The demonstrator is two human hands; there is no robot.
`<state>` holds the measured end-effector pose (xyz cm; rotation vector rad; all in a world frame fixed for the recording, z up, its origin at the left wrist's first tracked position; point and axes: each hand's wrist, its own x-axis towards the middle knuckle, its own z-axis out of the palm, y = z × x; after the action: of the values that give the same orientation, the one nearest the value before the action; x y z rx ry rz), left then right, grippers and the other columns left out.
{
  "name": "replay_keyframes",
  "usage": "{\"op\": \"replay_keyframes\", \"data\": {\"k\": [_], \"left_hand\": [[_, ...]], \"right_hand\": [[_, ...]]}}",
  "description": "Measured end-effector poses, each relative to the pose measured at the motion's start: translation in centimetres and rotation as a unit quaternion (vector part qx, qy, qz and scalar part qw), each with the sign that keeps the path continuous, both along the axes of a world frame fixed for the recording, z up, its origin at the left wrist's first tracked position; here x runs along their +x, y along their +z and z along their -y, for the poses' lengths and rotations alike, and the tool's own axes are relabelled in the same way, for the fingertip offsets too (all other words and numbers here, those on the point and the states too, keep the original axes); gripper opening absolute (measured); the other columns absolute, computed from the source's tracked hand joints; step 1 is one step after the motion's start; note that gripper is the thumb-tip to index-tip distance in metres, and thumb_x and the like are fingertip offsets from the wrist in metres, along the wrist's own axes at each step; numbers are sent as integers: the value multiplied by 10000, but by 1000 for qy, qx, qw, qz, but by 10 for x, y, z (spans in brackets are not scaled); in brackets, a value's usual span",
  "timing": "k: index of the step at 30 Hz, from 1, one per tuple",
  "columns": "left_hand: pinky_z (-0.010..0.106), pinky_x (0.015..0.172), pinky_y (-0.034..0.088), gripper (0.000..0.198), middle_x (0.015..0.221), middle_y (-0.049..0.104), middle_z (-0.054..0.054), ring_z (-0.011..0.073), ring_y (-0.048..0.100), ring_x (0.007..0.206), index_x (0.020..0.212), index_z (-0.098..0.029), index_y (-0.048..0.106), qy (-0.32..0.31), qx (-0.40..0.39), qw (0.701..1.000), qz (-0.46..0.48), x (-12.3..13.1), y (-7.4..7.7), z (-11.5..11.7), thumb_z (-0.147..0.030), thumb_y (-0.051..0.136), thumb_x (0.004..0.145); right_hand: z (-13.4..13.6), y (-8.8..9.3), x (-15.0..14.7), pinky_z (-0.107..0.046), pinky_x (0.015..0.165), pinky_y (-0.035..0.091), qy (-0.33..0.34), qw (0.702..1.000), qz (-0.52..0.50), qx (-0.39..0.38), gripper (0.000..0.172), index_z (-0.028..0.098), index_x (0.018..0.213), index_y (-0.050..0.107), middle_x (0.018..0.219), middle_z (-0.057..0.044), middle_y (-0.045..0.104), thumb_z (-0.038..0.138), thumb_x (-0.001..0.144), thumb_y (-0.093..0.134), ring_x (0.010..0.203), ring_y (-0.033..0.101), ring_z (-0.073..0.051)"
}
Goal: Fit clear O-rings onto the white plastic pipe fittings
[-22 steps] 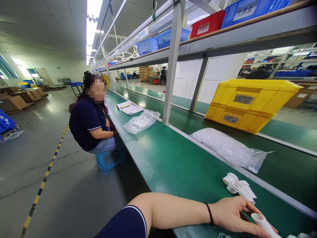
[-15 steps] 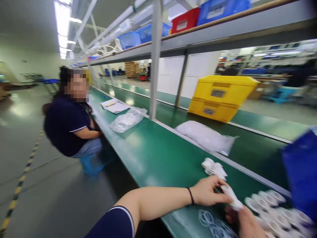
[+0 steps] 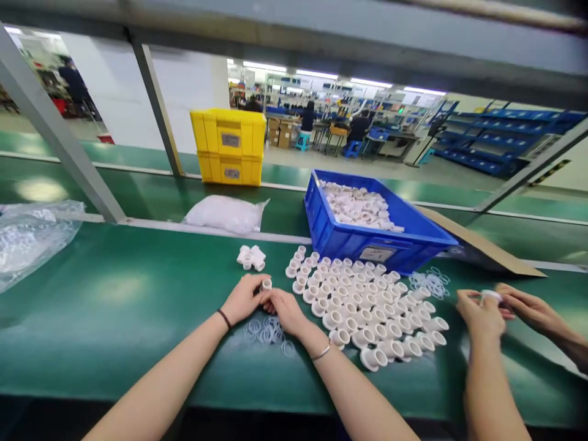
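Observation:
My left hand (image 3: 241, 299) is closed on a short white plastic pipe fitting (image 3: 266, 285), its round open end facing up. My right hand (image 3: 285, 311) meets it from the other side, fingers pinched at the fitting's lower part. Whether a ring sits between the fingers is hidden. Just below both hands lies a loose pile of thin translucent rings (image 3: 271, 331). Beyond the left hand is a small cluster of white fittings (image 3: 251, 258). To the right of my right hand, many white fittings (image 3: 364, 337) stand in close rows on the green table.
A blue bin (image 3: 340, 237) full of white fittings stands behind the rows. Yellow crates (image 3: 231, 147) and a filled plastic bag (image 3: 225, 213) are farther back. At right, a co-worker's hands (image 3: 487, 315) hold a white part, near another ring pile (image 3: 430, 283) and a cardboard sheet (image 3: 487, 245).
The view has swung right, from along the bench to straight across it. Both my hands still hold a white fitting together. The seated person has left the view; a co-worker's hands now show at right.

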<state>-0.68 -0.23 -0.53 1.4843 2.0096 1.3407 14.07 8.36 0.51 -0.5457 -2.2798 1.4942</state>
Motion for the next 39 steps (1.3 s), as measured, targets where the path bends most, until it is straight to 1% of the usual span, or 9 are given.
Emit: {"op": "replay_keyframes", "data": {"k": [2, 5, 8, 14, 18, 23, 29, 33, 39], "left_hand": [[345, 845, 413, 255, 950, 639, 48, 197, 537, 860, 1037, -201, 618, -37, -38, 996, -70, 1, 1, 0, -283, 564, 801], [353, 880, 402, 226, 999, 605, 66, 208, 523, 933, 1000, -185, 620, -9, -35, 994, -101, 0, 2, -1, -250, 556, 792], [328, 851, 418, 254, 991, 579, 64, 199, 522, 931, 1010, -175, 604, 32, -29, 994, -97, -1, 3, -1, -224, 576, 762], [289, 776, 446, 365, 935, 631, 35, 155, 556, 762, 1146, -187, 562, 10, -77, 995, -64, 0, 3, 1, -213, 539, 782], [286, 828, 451, 355, 1001, 661, 24, 157, 592, 850, 1185, -211, 540, -7, -64, 998, -26, 1, 5, 2, -198, 456, 840], [335, 921, 416, 287, 1068, 646, 37, 178, 568, 982, 1066, -212, 619, -34, -58, 994, -92, 1, 5, 0, -186, 411, 870], [345, 928, 410, 345, 1132, 594, 66, 180, 548, 986, 1171, -181, 536, -11, -39, 991, -128, 1, 2, -1, -151, 476, 833], [329, 845, 437, 332, 1086, 594, 59, 165, 552, 858, 1158, -191, 536, -20, -53, 989, -136, 2, 6, 0, -171, 502, 829], [349, 918, 396, 239, 1098, 586, 62, 199, 517, 1025, 1053, -181, 577, -42, -60, 982, -174, 0, 6, 0, -166, 510, 824]], "right_hand": [[-1, 2, -5, -391, 822, 503, 20, 1000, -14, 9, 309, 147, 1147, 536, 1142, -72, 547, 338, 904, 530, 973, 569, -207], [-3, 3, -8, -388, 823, 503, 41, 998, -35, 26, 303, 150, 1140, 542, 1143, -69, 548, 340, 905, 527, 973, 568, -208], [-5, -1, -6, -372, 811, 504, 54, 996, -52, 40, 287, 153, 1117, 552, 1121, -67, 558, 348, 909, 518, 947, 574, -194], [-6, -8, -10, -283, 709, 460, 100, 988, -84, 88, 385, 195, 915, 629, 858, -29, 611, 432, 960, 329, 779, 558, -156], [-6, -10, -13, -280, 722, 427, 61, 986, -95, 125, 422, 197, 859, 608, 801, -29, 577, 438, 967, 279, 771, 529, -159], [-8, -10, -14, -300, 785, 426, 35, 987, -106, 114, 372, 190, 917, 588, 871, -42, 582, 410, 971, 293, 831, 534, -165], [-9, -12, -18, -335, 928, 402, -1, 984, -141, 105, 310, 190, 1007, 560, 1062, -81, 577, 396, 960, 334, 1025, 524, -182], [-10, -18, -18, -398, 1060, 299, -23, 990, -105, 94, 360, 191, 1142, 538, 1293, -112, 485, 431, 944, 358, 1234, 418, -210], [-10, -20, -16, -434, 1099, 254, -5, 993, -88, 84, 424, 217, 1257, 492, 1365, -99, 438, 461, 935, 362, 1314, 333, -217]]}}
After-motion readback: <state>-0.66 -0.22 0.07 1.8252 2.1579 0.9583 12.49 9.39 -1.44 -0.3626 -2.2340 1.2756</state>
